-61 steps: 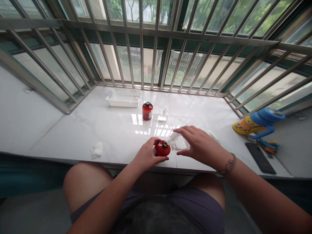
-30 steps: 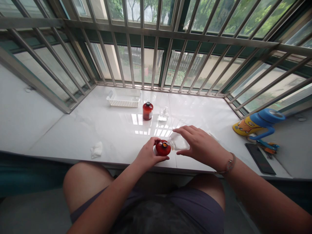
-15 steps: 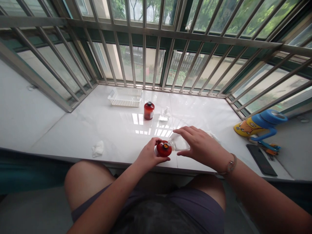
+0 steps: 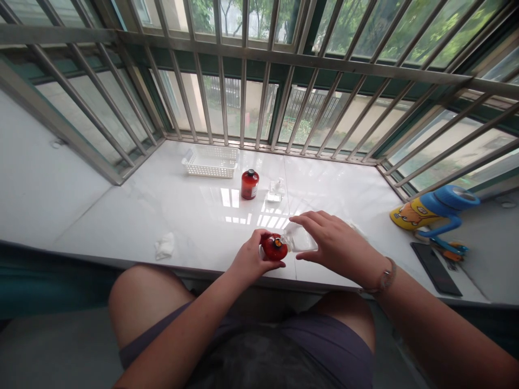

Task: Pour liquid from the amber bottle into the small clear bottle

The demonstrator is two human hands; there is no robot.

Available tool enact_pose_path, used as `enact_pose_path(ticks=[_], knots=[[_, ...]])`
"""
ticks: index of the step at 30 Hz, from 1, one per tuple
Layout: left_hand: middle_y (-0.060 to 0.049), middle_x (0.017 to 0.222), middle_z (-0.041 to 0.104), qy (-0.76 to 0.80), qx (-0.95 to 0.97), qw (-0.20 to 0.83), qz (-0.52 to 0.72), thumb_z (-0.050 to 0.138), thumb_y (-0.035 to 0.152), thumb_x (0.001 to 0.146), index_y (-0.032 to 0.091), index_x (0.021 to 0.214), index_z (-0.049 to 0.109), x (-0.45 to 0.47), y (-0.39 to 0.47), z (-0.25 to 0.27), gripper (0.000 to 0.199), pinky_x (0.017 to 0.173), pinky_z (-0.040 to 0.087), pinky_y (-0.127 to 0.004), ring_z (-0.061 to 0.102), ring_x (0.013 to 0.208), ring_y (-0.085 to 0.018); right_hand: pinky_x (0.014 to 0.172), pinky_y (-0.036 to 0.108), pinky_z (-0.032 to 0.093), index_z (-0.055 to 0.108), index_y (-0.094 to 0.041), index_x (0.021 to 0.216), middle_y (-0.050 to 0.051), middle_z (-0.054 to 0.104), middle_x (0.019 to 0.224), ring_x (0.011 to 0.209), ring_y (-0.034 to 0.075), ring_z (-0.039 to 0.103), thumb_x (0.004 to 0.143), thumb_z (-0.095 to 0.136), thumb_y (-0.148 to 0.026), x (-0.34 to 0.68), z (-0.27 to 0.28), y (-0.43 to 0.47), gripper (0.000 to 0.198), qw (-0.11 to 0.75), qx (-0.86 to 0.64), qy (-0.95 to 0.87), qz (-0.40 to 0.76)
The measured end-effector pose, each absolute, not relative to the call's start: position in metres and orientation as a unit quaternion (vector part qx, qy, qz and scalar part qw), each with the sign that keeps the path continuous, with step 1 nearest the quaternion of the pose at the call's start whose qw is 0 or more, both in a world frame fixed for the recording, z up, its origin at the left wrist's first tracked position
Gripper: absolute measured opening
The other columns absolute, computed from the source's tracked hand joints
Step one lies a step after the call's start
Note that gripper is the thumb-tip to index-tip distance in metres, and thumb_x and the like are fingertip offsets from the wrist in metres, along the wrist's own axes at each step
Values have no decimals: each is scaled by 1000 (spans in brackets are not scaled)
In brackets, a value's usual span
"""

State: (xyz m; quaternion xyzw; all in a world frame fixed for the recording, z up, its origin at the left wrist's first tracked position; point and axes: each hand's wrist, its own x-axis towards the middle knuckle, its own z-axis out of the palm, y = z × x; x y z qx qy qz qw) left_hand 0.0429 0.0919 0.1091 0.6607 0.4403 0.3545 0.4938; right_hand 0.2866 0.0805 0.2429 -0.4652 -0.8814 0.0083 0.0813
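My left hand (image 4: pixel 256 256) is closed around a red bottle (image 4: pixel 274 250) whose dark-rimmed mouth faces up, near the counter's front edge. Tipped on its side, a clear bottle (image 4: pixel 302 238) lies between the thumb and fingers of my right hand (image 4: pixel 330 237). Its neck points left and meets the red bottle at the mouth; I cannot tell whether liquid is flowing. Farther back stands a second red bottle (image 4: pixel 249 186) with a black cap and a pale label. Just right of that is a clear pump top or small clear piece (image 4: pixel 276 190).
A white perforated basket (image 4: pixel 211 163) sits by the window bars. Crumpled white tissue (image 4: pixel 164 246) lies at the left front. On the right are a blue and yellow flask (image 4: pixel 430 208), a black phone (image 4: pixel 436 268) and a blue and orange tool (image 4: pixel 449 248).
The view has shifted very slightly. Both hands and the two bottles they hold keep the same pose against each other.
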Motion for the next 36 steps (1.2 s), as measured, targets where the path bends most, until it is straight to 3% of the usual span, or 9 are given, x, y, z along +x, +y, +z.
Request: enact_pose_path(ticks=[36], knots=[[-6, 128, 72, 438, 656, 488, 373, 106, 31, 61, 28, 128, 55, 45, 92, 102, 84, 105, 55, -44, 70, 120, -31, 98, 50, 57, 51, -23, 148, 13, 66, 139, 123, 35, 63, 82, 94, -37, 285, 247, 78, 80, 55, -468, -881, -44]])
